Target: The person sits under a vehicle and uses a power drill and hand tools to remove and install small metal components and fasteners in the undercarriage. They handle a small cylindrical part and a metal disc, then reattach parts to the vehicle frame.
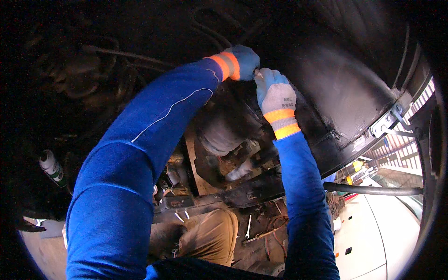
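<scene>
My left hand [246, 62], in a blue-coated glove with an orange and grey cuff, is closed high in the dark vehicle compartment. My right hand [276, 89], gloved in grey and blue, reaches up close beside it with its fingers bent and pinched together. A small piece shows at the right fingertips, between the two hands, too small and dark to name. The left fingers are largely turned away, so what they grip is hidden. Below both hands sits a rounded grey part [221, 135] among grimy machinery.
A black metal panel [345, 88] curves along the right, with a hinge-like bracket [385, 125] on its edge. A dark bar [373, 189] crosses at lower right, before a white vehicle [364, 228]. An open-ended wrench [248, 227] lies below; a bottle [51, 167] stands left.
</scene>
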The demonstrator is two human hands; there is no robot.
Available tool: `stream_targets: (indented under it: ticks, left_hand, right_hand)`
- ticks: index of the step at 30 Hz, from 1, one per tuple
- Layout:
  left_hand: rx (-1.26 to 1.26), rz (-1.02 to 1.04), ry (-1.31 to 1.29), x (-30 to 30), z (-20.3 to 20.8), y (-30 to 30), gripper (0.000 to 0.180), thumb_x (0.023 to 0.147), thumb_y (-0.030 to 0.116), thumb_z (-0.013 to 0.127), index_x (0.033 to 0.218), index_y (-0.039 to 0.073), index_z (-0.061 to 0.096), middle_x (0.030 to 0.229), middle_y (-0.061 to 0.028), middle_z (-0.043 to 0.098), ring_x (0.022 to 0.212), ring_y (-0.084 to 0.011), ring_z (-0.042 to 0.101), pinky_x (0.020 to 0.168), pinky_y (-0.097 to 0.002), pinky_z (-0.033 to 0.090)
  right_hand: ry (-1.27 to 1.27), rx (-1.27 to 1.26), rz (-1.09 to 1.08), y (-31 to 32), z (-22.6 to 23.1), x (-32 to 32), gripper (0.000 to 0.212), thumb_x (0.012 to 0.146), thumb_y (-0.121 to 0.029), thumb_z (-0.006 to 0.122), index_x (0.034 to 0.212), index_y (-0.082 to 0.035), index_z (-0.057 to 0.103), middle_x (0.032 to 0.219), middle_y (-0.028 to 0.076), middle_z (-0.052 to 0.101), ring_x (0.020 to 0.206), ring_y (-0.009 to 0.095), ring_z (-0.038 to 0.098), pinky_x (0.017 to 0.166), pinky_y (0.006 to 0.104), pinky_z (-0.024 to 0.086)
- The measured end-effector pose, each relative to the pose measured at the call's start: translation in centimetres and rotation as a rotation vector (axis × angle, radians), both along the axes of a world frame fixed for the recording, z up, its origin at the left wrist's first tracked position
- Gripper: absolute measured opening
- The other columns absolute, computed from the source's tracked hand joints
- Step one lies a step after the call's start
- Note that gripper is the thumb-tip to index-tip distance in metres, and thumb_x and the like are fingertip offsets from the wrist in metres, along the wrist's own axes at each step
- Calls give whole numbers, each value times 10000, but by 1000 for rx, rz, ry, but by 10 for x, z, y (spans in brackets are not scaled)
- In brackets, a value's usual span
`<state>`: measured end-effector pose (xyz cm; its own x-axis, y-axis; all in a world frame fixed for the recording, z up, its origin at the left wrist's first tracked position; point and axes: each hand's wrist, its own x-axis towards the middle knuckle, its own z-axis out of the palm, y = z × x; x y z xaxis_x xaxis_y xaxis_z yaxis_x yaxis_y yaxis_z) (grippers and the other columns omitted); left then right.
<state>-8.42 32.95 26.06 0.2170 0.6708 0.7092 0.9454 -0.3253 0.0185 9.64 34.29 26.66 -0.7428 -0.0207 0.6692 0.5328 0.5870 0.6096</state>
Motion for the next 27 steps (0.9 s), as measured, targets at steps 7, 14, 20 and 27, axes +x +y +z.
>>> stream_targets:
  ticks: [7, 14, 20, 27]
  left_hand:
    - [14, -8, -107, -1, -6, 0, 265, 777, 321, 615, 865, 99, 730, 897, -171, 684, 847, -371, 648, 768, -455, 508]
    - [136, -109, -171, -2, -20, 17, 194, 720, 259, 615, 783, 100, 707, 817, -202, 662, 770, -413, 633, 708, -486, 507]
    - [120, -48, -46, -2, -21, 13, 178, 718, 249, 625, 781, 102, 702, 798, -192, 664, 756, -406, 632, 689, -484, 506]
    - [88, -93, -57, 2, -10, 5, 182, 707, 239, 631, 795, 98, 705, 816, -196, 665, 763, -403, 635, 690, -483, 509]
  right_hand:
    - [128, -152, -29, 5, -7, -11, 161, 895, -255, 566, 936, -110, 623, 864, 160, 642, 803, 360, 623, 672, 444, 503]
    - [304, -685, 21, 35, -14, -19, 294, 943, -353, 497, 885, -94, 625, 680, 100, 598, 607, 287, 598, 518, 382, 460]
    - [644, -1636, 49, 3, -5, -18, 361, 931, -421, 528, 851, -86, 635, 676, 67, 595, 513, 202, 545, 448, 325, 398]
    - [157, -273, 116, -6, -7, -2, 285, 891, -333, 571, 821, -59, 607, 817, 185, 642, 739, 373, 609, 647, 454, 487]
